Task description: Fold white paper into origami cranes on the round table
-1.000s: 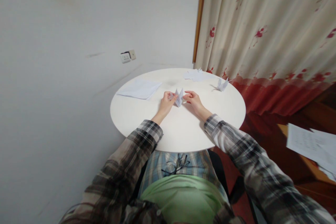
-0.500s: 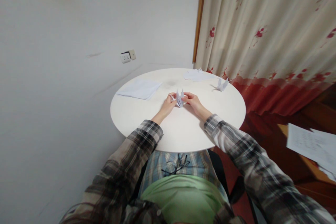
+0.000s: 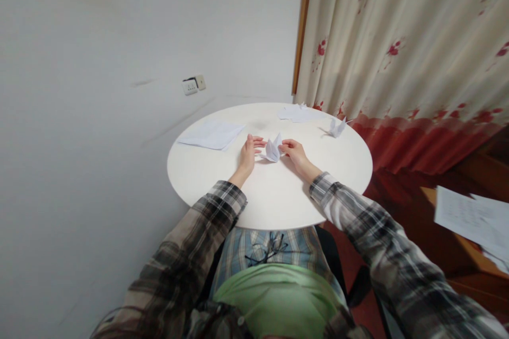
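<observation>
A folded white paper crane [image 3: 272, 151] stands near the middle of the round white table [image 3: 278, 196], its wings pointing up. The fingers of my right hand [image 3: 294, 152] pinch its right side. My left hand [image 3: 248, 155] is just left of the crane, fingers apart and stretched toward it. It no longer grips the paper; whether a fingertip touches the pointed left end, I cannot tell.
A second paper crane [image 3: 337, 127] stands at the table's right edge. White sheets [image 3: 212, 133] lie on the left, more paper [image 3: 298, 113] at the back. Written sheets [image 3: 469, 217] rest on brown furniture to the right. The wall [image 3: 99, 143] borders the left side.
My left hand has let go of the crane and moved a little left, its fingers opening. The crane has turned and its wings sit differently. My right hand stays at its right side.
</observation>
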Demonstrator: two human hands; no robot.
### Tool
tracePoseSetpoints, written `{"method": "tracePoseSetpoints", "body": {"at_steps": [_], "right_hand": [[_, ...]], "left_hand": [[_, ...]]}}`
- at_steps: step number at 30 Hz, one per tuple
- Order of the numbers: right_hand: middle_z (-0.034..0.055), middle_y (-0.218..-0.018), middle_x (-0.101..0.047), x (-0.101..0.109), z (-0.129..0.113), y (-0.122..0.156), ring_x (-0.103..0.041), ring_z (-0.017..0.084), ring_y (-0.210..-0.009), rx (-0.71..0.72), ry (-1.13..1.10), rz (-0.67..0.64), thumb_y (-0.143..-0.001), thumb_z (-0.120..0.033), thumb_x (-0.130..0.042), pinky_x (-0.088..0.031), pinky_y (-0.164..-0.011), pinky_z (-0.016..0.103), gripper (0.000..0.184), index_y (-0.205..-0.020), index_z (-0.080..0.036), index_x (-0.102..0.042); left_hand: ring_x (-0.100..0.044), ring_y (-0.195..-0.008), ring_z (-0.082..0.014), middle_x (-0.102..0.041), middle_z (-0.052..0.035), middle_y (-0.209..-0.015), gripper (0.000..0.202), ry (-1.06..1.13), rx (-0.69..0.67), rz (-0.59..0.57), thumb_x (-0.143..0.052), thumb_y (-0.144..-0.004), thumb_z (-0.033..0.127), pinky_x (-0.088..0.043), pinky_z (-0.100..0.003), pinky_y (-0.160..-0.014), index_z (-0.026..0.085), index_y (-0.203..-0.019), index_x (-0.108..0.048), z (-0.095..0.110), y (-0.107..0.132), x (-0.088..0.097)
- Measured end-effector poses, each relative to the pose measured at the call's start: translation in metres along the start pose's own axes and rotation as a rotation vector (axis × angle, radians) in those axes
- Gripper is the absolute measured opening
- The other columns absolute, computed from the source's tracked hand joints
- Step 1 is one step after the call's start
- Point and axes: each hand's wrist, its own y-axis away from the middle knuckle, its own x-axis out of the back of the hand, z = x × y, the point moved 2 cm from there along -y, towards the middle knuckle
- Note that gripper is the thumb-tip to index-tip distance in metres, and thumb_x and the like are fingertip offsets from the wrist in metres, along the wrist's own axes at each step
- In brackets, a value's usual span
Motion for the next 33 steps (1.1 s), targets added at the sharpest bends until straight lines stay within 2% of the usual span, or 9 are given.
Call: {"method": "tracePoseSetpoints", "body": {"at_steps": [3, 6, 10, 16, 22, 25, 28, 33], "right_hand": [[-0.0026, -0.060, -0.055, 0.001, 0.001, -0.001, -0.047, 0.010, -0.057, 0.008, -0.007, 0.015, -0.053, -0.022, -0.065, -0.035, -0.056, 0.025, 0.017, -0.066, -0.018, -0.057], [-0.0028, -0.060, -0.055, 0.002, 0.001, -0.002, -0.046, 0.010, -0.056, 0.014, 0.011, 0.024, -0.054, -0.023, -0.065, -0.034, -0.054, 0.025, 0.016, -0.066, -0.018, -0.057], [-0.0017, -0.063, -0.057, 0.004, 0.001, -0.002, -0.047, 0.010, -0.058, 0.009, 0.030, 0.058, -0.055, -0.023, -0.062, -0.034, -0.055, 0.025, 0.014, -0.067, -0.018, -0.058], [-0.0001, -0.071, -0.060, 0.002, 0.000, 0.001, -0.052, 0.012, -0.065, -0.033, -0.019, 0.052, -0.056, -0.021, -0.064, -0.039, -0.060, 0.026, 0.019, -0.074, -0.018, -0.060], [0.0009, -0.078, -0.061, 0.002, -0.003, 0.002, -0.053, 0.012, -0.069, 0.031, -0.024, 0.053, -0.060, -0.030, -0.065, -0.040, -0.060, 0.025, 0.020, -0.076, -0.019, -0.061], [0.0013, -0.077, -0.062, -0.001, -0.004, 0.002, -0.054, 0.012, -0.069, 0.045, 0.000, -0.024, -0.061, -0.034, -0.065, -0.040, -0.061, 0.025, 0.021, -0.074, -0.018, -0.062], [0.0007, -0.071, -0.062, -0.004, -0.003, 0.002, -0.053, 0.012, -0.068, 0.047, 0.035, -0.099, -0.056, -0.031, -0.068, -0.039, -0.062, 0.025, 0.020, -0.070, -0.017, -0.063], [-0.0003, -0.066, -0.062, -0.005, 0.002, 0.000, -0.053, 0.012, -0.064, 0.041, 0.068, -0.131, -0.054, -0.028, -0.068, -0.040, -0.064, 0.027, 0.018, -0.066, -0.016, -0.062]], "left_hand": [[-0.062, -0.074, -0.0182, -0.064, -0.0094, -0.079, 0.052, 0.040, 0.066, -0.050, -0.031, -0.082, 0.061, -0.048, -0.030, -0.066, 0.016, -0.077, -0.055, 0.004, 0.003, -0.001], [-0.061, -0.078, -0.0167, -0.064, -0.0066, -0.082, 0.030, 0.049, 0.042, -0.152, -0.048, -0.076, 0.045, -0.048, -0.031, -0.073, 0.015, -0.079, -0.056, 0.006, 0.008, -0.003], [-0.061, -0.085, -0.0170, -0.064, -0.0063, -0.088, 0.019, 0.098, 0.033, -0.268, -0.048, -0.073, 0.030, -0.047, -0.035, -0.082, 0.015, -0.082, -0.056, 0.006, 0.012, -0.005], [-0.059, -0.082, -0.0155, -0.064, -0.0045, -0.087, 0.017, 0.017, 0.021, -0.224, -0.054, -0.065, 0.017, -0.046, -0.033, -0.081, 0.015, -0.081, -0.058, -0.002, 0.007, -0.004], [-0.056, -0.068, -0.0122, -0.063, -0.0015, -0.075, 0.014, -0.005, -0.013, -0.124, -0.059, -0.066, 0.021, -0.045, -0.025, -0.065, 0.015, -0.079, -0.060, -0.015, -0.004, -0.002], [-0.055, -0.063, -0.0114, -0.064, -0.0018, -0.073, 0.014, 0.005, -0.006, -0.110, -0.060, -0.066, 0.022, -0.044, -0.023, -0.059, 0.014, -0.078, -0.062, -0.018, -0.006, -0.001], [-0.057, -0.063, -0.0122, -0.065, -0.0025, -0.073, 0.016, 0.021, -0.003, -0.118, -0.063, -0.065, 0.023, -0.045, -0.024, -0.059, 0.014, -0.078, -0.063, -0.019, -0.006, -0.001], [-0.057, -0.062, -0.0131, -0.065, -0.0025, -0.070, 0.016, 0.023, 0.003, -0.137, -0.066, -0.063, 0.023, -0.045, -0.025, -0.059, 0.014, -0.075, -0.063, -0.019, -0.005, -0.001]]}}
